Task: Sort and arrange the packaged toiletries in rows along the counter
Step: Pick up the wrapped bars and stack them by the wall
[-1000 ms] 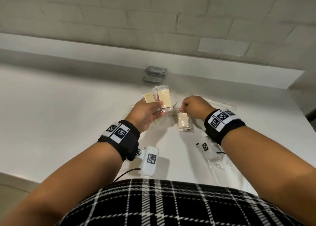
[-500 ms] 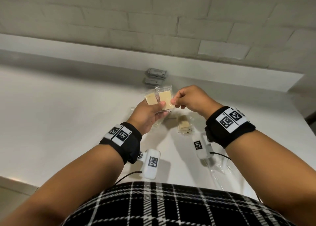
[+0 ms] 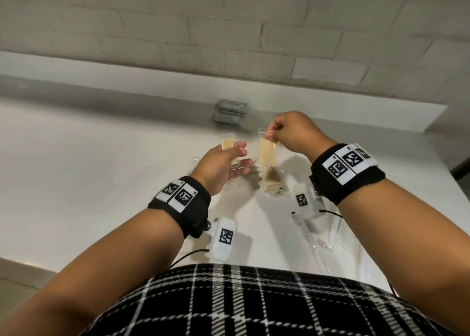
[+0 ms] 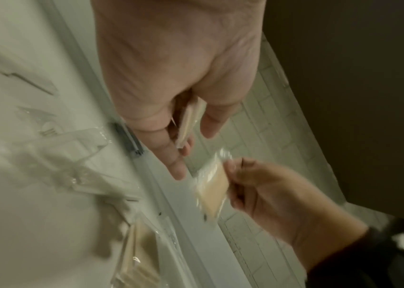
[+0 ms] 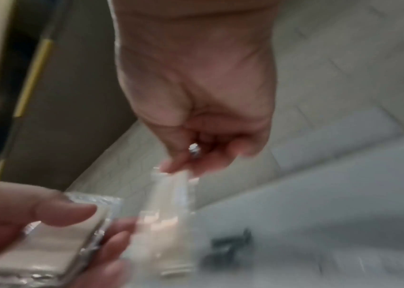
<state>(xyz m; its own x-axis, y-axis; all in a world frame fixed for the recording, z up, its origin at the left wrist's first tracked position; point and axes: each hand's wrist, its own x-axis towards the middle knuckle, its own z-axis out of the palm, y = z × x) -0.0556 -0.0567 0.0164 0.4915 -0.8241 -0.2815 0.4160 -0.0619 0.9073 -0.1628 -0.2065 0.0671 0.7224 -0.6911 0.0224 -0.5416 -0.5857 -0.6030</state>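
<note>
My right hand (image 3: pixel 273 135) pinches the top edge of a clear packet with a beige pad (image 3: pixel 267 152), which hangs above the white counter (image 3: pixel 89 178). The same packet (image 4: pixel 211 193) shows blurred in the left wrist view and again (image 5: pixel 166 220) in the right wrist view. My left hand (image 3: pixel 229 160) holds another beige packet (image 3: pixel 227 144) between thumb and fingers, just left of the right hand; that packet (image 4: pixel 188 120) (image 5: pixel 48 239) appears in both wrist views. A third beige packet (image 3: pixel 272 184) lies on the counter below the hanging one.
Two grey packets (image 3: pixel 230 111) lie stacked against the back ledge. Clear plastic wrappers (image 3: pixel 321 241) lie on the counter at the right, near its front edge. More clear wrapped items (image 4: pixel 72 148) lie by the left hand. A tiled wall rises behind.
My right hand left the counter, took one of the two packets from my left hand by its top edge and drew it away to the right. The left hand keeps one packet.
</note>
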